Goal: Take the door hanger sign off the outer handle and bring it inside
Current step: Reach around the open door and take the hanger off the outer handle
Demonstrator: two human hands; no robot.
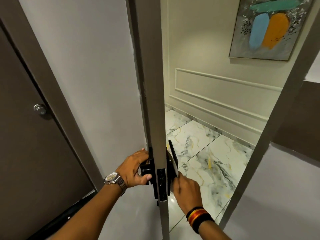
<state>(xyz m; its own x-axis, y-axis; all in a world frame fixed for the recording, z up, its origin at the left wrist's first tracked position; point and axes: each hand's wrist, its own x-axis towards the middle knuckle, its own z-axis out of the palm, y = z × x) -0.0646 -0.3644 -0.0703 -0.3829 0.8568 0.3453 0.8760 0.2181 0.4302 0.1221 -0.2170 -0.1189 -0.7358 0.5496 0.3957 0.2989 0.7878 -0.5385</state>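
Note:
A grey door [153, 84] stands ajar, seen edge-on in the middle of the head view. My left hand [136, 168] is wrapped around the black inner handle [146, 170] on the door's left face. On the far side, a thin dark door hanger sign [173, 157] hangs at the outer handle, seen almost edge-on and tilted. My right hand [187, 189] reaches round the door edge and pinches the sign's lower end. The outer handle itself is mostly hidden behind the door edge and the sign. A black lock plate [161, 184] runs down the door edge between my hands.
Beyond the gap lies a corridor with a marble-patterned tile floor [207, 153], a cream panelled wall [216, 87] and an abstract painting [270, 26]. The door frame [270, 122] slants down on the right. Another brown door with a round metal knob [40, 109] is at the left.

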